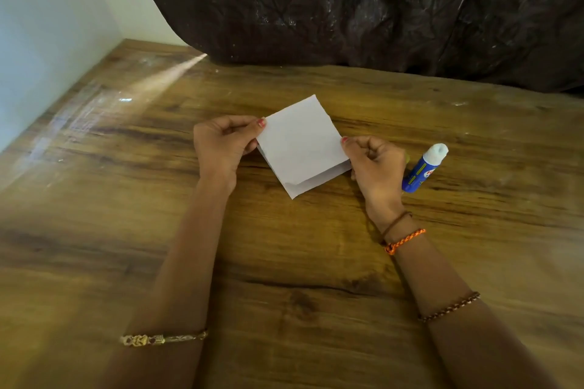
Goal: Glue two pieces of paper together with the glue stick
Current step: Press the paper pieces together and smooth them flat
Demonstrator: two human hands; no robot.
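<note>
Two white square pieces of paper lie one over the other above the wooden table (284,262). The upper paper (300,139) covers most of the lower paper (311,181), which shows as a strip along the near edge. My left hand (221,145) pinches the left corner of the papers. Their right corner is pinched by my right hand (374,164). A blue glue stick (423,169) with its white tip bare lies on the table just right of my right hand.
A dark patterned curtain (379,3) hangs along the table's far edge. A pale wall (47,25) borders the table on the left.
</note>
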